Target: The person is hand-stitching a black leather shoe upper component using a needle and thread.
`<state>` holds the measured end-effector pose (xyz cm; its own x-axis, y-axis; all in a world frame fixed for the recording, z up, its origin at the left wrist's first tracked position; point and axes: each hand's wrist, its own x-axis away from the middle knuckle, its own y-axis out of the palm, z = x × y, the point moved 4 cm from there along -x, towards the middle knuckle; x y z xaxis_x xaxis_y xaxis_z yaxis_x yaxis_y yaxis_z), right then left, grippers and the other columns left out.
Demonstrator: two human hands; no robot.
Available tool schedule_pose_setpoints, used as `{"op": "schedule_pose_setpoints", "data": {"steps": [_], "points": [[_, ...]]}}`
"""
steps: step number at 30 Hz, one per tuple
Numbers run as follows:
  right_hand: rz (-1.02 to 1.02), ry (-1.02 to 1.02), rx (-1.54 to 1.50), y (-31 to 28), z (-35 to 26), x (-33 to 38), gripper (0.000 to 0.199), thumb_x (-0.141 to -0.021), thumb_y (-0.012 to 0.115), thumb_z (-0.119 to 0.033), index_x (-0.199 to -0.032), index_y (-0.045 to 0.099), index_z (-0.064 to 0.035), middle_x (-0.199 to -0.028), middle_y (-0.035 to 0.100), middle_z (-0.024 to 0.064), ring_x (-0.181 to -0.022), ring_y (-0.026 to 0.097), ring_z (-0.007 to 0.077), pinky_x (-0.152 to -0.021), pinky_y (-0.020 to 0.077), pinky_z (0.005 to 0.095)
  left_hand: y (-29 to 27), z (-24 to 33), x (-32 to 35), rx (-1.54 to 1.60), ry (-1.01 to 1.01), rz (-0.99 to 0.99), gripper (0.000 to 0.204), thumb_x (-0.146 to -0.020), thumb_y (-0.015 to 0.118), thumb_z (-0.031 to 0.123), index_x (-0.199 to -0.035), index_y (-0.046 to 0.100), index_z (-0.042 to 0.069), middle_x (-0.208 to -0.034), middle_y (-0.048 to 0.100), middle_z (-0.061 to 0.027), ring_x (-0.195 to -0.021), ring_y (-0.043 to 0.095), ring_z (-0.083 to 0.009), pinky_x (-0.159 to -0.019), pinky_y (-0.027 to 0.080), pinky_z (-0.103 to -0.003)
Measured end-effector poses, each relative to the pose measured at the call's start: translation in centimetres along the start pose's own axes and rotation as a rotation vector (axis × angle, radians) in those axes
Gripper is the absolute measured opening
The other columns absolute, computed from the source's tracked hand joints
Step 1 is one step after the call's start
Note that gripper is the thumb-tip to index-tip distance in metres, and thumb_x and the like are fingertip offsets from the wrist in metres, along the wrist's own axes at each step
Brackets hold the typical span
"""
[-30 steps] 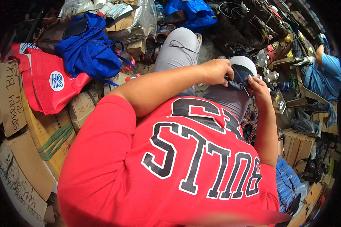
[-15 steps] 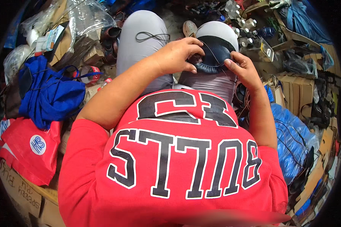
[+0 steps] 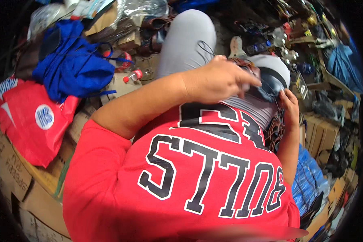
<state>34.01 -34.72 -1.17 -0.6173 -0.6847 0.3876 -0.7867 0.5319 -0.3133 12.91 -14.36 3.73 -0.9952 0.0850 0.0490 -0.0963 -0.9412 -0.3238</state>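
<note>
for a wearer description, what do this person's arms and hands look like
The left hand and right hand are ungloved, and the forearms bare. The sleeves are short and red, part of a red shirt with black lettering edged in white. Motion blurs the left hand's finer details.

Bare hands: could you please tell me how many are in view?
2: the left hand at the left of the dark leather piece; the right hand at its right edge.

Shoe (image 3: 272,85): dark, glossy, rounded toe; brownish toward the other end (detail blurred). Lies on the grey-trousered right knee (image 3: 277,64), toe rightward. Thin black cord (image 3: 206,43): loosely looped by the left knee (image 3: 187,36).
</note>
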Motion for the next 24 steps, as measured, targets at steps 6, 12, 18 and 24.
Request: {"op": "schedule_pose_setpoints", "data": {"steps": [6,12,18,24], "points": [[-0.018,0.015,0.019,-2.0,2.0,0.4,0.022,-0.089,0.056,-0.024,-0.072,0.053,-0.0099,-0.062,0.044,-0.0058,-0.058,0.037,0.0048,-0.054,0.0261,0.0217,-2.1,0.6,4.1,-0.187,0.277,0.283,0.051,-0.084,0.056,0.034,-0.129,0.048,0.012,-0.126,0.053,-0.0084,-0.127,0.037,-0.0291,-0.104,0.019,-0.056],[-0.019,0.077,-0.026,-2.7,2.2,0.1,0.021,-0.09,0.055,-0.025,-0.075,0.053,-0.0095,-0.063,0.043,-0.0061,-0.058,0.036,0.0035,-0.055,0.0268,0.0195,-6.3,-10.6,7.5,0.015,0.024,0.929,0.011,-0.083,0.058,0.009,-0.088,0.065,0.002,-0.082,0.063,-0.0054,-0.078,0.057,-0.0116,-0.074,0.045,-0.026],[0.032,0.105,0.019,-0.4,0.5,2.0,0.017,-0.09,0.056,-0.023,-0.079,0.052,-0.0106,-0.066,0.043,-0.008,-0.059,0.036,0.0022,-0.054,0.0271,0.019,-2.8,-20.2,6.3,0.055,-0.238,0.869,0.015,-0.08,0.061,0.016,-0.082,0.063,0.001,-0.075,0.064,-0.0119,-0.068,0.061,-0.02,-0.065,0.046,-0.03],[0.07,0.032,0.076,-1.1,-0.2,2.9,0.016,-0.087,0.061,-0.021,-0.079,0.054,-0.0094,-0.067,0.043,-0.0099,-0.06,0.035,0.0004,-0.055,0.0272,0.018,-4.5,-22.0,5.7,0.011,-0.336,0.741,0.017,-0.085,0.058,0.014,-0.089,0.062,-0.002,-0.076,0.063,-0.0031,-0.07,0.052,-0.0056,-0.065,0.044,-0.024]]}}
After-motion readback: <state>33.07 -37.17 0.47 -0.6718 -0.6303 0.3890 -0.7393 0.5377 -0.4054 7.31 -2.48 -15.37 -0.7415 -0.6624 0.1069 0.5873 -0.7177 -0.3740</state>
